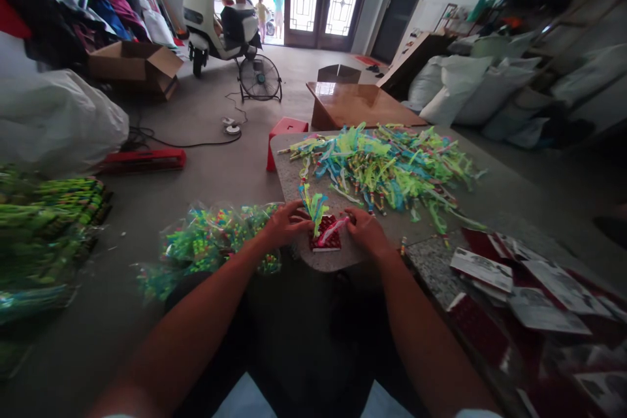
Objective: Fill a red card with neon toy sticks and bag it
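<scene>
At the near end of the stone-topped table (294, 173) lies a small dark red patterned packet (334, 242) with a white edge. My left hand (289, 225) is at its left side, fingers apart, close to a bunch of yellow, green and blue ribbons (316, 206). Across the packet runs a pink ribbon (332, 230). Its upper right end is pinched in my right hand (365, 228), whose fingertips are partly hidden. Beyond both hands is a large heap of ribboned sticks (386, 163) in green, yellow and blue.
Dark red packets and printed cards (482, 269) lie at the right. Bagged colourful bundles (210, 238) are left of my knees, with more green bundles (53, 222) farther left. A red stool (287, 125), a fan (260, 78) and a scooter (218, 19) stand ahead.
</scene>
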Demonstrator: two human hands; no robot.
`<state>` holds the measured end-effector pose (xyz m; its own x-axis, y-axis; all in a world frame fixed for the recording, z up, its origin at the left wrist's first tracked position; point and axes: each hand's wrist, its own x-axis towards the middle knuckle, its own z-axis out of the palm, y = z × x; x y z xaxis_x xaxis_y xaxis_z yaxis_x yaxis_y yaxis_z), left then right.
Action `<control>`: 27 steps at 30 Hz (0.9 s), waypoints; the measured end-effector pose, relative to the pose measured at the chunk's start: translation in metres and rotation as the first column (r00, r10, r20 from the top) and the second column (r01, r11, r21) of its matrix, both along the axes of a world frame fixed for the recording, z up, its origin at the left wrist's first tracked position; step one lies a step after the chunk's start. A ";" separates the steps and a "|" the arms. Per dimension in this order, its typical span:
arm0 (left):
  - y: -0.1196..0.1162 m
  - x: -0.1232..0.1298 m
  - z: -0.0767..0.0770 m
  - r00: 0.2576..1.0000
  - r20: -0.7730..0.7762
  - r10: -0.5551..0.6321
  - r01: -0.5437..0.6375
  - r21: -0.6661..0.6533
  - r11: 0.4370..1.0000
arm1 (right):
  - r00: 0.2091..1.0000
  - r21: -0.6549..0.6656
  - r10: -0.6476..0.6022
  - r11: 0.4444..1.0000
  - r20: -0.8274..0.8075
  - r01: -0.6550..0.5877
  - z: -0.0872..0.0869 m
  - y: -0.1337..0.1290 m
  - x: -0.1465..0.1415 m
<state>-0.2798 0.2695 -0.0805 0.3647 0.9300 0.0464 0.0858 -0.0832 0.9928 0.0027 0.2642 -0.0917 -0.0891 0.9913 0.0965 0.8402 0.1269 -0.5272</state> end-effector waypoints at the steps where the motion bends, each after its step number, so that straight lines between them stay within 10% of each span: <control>1: 0.000 0.000 0.000 1.000 -0.003 0.004 -0.004 0.006 1.000 | 0.999 0.018 -0.019 1.000 0.032 0.018 -0.001 0.001 0.000; 14: -0.001 0.000 -0.001 1.000 0.022 0.002 -0.001 -0.035 0.999 | 0.995 0.033 0.036 0.999 0.094 -0.040 0.007 0.009 0.015; 20: 0.000 0.001 -0.007 0.999 0.045 -0.017 0.019 -0.036 0.999 | 0.960 -0.069 0.048 0.995 -0.276 -0.069 0.032 -0.013 0.036; 27: 0.000 0.005 -0.011 0.996 0.086 -0.014 0.018 -0.052 0.998 | 0.795 -0.238 0.046 0.942 -0.605 -0.236 0.046 -0.034 -0.011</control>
